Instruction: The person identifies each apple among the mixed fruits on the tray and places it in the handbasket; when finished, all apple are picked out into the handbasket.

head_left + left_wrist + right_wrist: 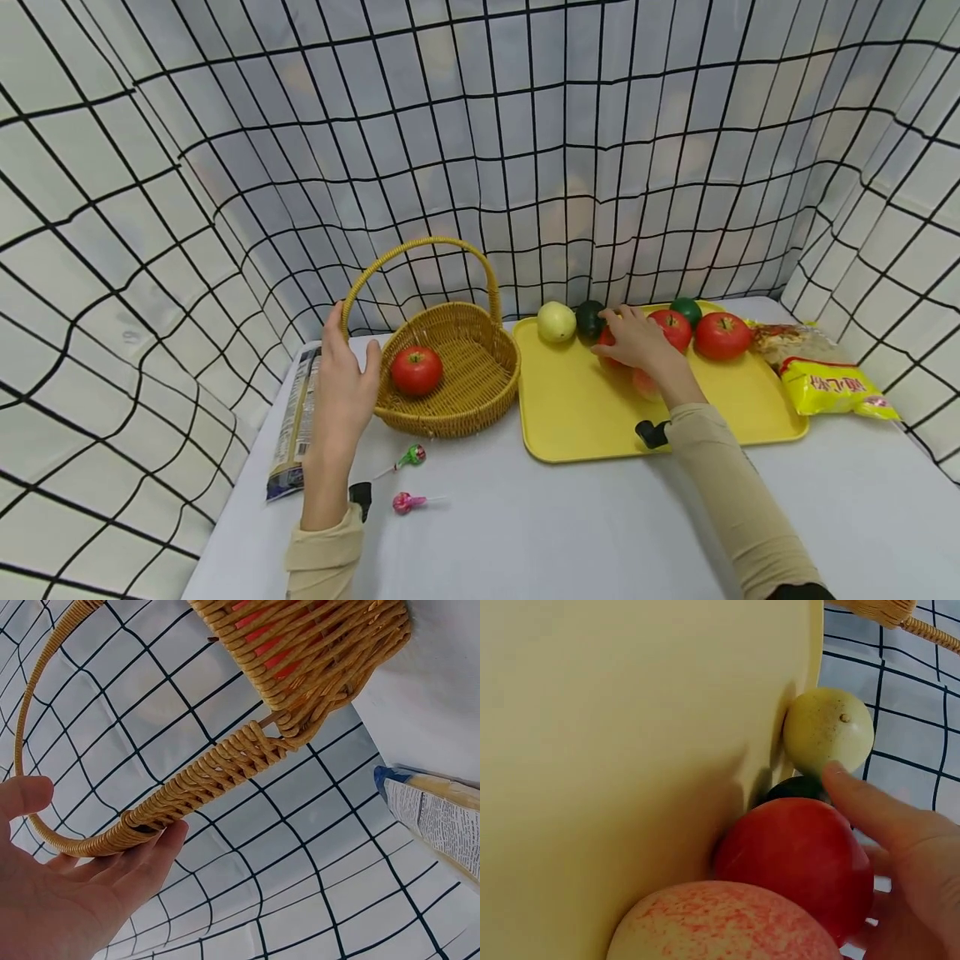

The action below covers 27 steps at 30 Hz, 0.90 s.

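My left hand point(341, 383) stands at the left side of a wicker basket point(450, 421). Its straight fingers touch the outside of the basket's handle point(202, 780), with the thumb held apart. A red tomato point(416, 371) lies inside the basket. Over the yellow tray point(577, 425), my right hand point(645, 342) reaches around another red tomato point(795, 862). The thumb stretches above that tomato towards a pale yellow round fruit point(829, 731), while the other fingers are partly hidden behind the tomato. A speckled peach point(727, 926) sits beside it, and a dark green fruit point(589, 321) lies just beyond the fingertips.
More red tomatoes point(722, 336) and a green fruit point(686, 312) lie on the tray's far right. A yellow snack bag point(836, 383) leans by its right edge. Two lollipops point(412, 455) lie before the basket; a printed packet point(295, 429) is at left. Black netting point(525, 158) encloses the table.
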Each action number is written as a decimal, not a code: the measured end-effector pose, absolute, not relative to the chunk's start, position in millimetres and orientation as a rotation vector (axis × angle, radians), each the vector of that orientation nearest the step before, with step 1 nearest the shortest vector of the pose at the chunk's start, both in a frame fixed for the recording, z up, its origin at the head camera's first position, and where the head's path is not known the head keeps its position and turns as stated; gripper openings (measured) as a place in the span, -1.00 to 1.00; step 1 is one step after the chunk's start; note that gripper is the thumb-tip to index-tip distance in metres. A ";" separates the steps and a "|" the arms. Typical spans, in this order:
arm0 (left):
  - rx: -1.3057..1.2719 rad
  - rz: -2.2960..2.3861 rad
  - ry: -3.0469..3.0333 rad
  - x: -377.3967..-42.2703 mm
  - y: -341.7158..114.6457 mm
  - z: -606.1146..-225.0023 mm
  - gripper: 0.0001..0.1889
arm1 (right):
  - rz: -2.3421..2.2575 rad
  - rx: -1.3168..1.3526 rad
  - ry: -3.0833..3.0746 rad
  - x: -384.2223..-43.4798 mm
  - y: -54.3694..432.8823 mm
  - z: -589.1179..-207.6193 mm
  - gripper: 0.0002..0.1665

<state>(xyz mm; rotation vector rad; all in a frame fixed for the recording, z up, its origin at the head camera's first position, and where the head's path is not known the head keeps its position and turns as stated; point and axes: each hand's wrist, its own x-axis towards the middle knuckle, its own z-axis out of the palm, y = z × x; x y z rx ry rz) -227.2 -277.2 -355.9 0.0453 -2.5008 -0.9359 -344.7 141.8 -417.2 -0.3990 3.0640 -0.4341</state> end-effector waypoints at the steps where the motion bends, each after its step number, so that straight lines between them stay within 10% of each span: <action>1: 0.045 -0.932 -2.501 -226.8 -277.0 -356.2 -0.26 | -0.407 -0.380 3.057 -345.7 141.4 -418.1 -0.11; 27: 0.043 -0.944 -2.500 -226.7 -277.1 -355.3 -0.26 | -0.605 -0.330 3.031 -324.6 139.4 -409.6 -0.13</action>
